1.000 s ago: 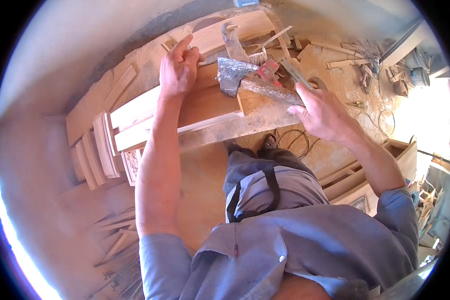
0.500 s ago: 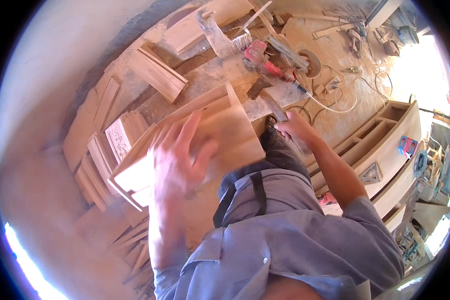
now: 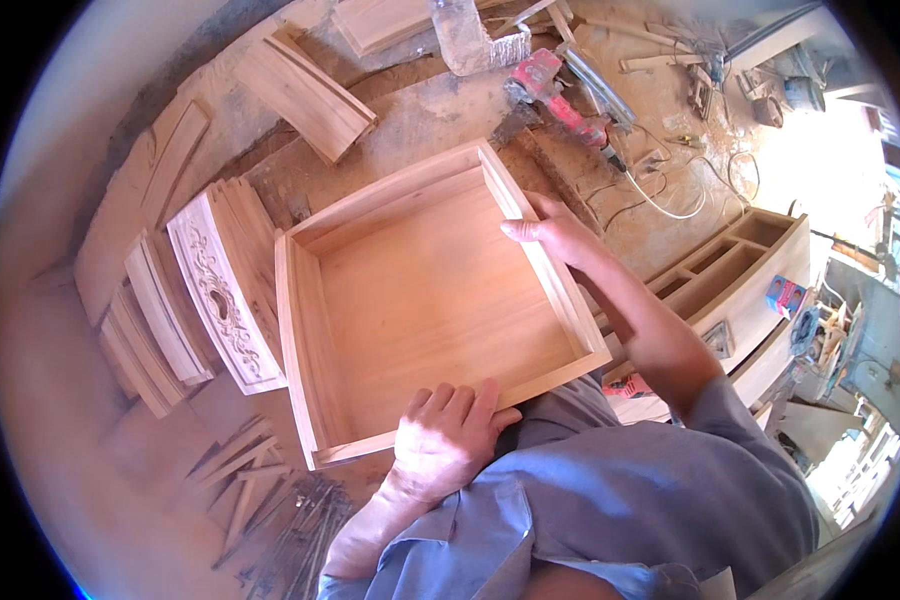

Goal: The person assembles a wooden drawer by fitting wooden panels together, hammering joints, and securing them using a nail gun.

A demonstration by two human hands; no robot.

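A shallow wooden drawer [image 3: 430,270] is tilted in front of me, its open side facing up and its flat bottom panel showing inside. My left hand [image 3: 448,435] is closed over its near edge, fingers curled on the rim. On the right side, my right hand [image 3: 560,235] grips the rim with the thumb on top; its other fingers are mostly hidden behind the wall. Left of the drawer stands a carved drawer front [image 3: 220,300] with scroll ornament, its far edge beside the drawer's left wall. Something like a hammer [image 3: 548,165] lies past the far right corner, partly hidden.
A red power tool [image 3: 560,100] with a white cord lies beyond the drawer on a dusty bench. Wooden boards [image 3: 305,95] rest at the far left. Slatted wooden cabinet frames [image 3: 720,275] stand to the right. Thin offcuts [image 3: 245,470] litter the floor at lower left.
The drawer has turned from its side to show its open inside. My right hand has let go of the hammer and taken the drawer's right rim; my left hand has moved down onto the near edge.
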